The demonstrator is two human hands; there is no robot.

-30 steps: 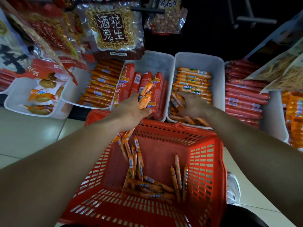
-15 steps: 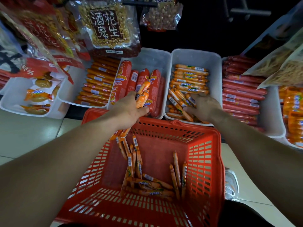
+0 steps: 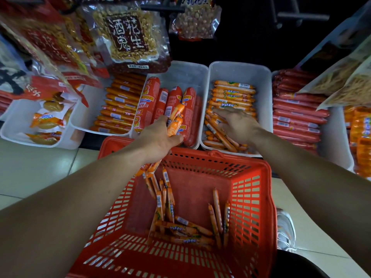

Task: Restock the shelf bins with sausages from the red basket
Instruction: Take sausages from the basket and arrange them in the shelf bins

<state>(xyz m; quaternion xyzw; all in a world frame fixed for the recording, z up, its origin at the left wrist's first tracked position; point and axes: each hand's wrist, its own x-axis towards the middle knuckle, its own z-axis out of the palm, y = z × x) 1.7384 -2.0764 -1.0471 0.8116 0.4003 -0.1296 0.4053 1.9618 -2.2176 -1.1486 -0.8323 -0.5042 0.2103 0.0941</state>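
- Several thin orange sausages (image 3: pixel 175 123) form a bundle gripped in the left hand (image 3: pixel 158 137), whose fingers curl round their middle. The bundle is held above the far rim of the red basket (image 3: pixel 220 159), in front of a bin of thick red sausages (image 3: pixel 147 105).
- The bundle's long axis runs away from the person, with ends sticking out above and below the fist.
- The matching white bin (image 3: pixel 239 71) lies just to the right of that hand, beyond the basket rim. Its stacked rows (image 3: pixel 232 95) lie crosswise, so the bundle probably needs a quarter turn to match them.
- The right hand (image 3: pixel 239 125) is inside this bin, fingers spread flat on jumbled sausages at its near end and grasping nothing. It is the hand nearer the bin.
- More loose sausages (image 3: pixel 180 227) lie on the basket's bottom.
- The basket stands on pale floor tiles (image 3: pixel 30 163). The bins sit side by side on a low shelf.
- Snack bags (image 3: pixel 128 35) hang above, and a white shoe (image 3: pixel 285 227) shows right of the basket.
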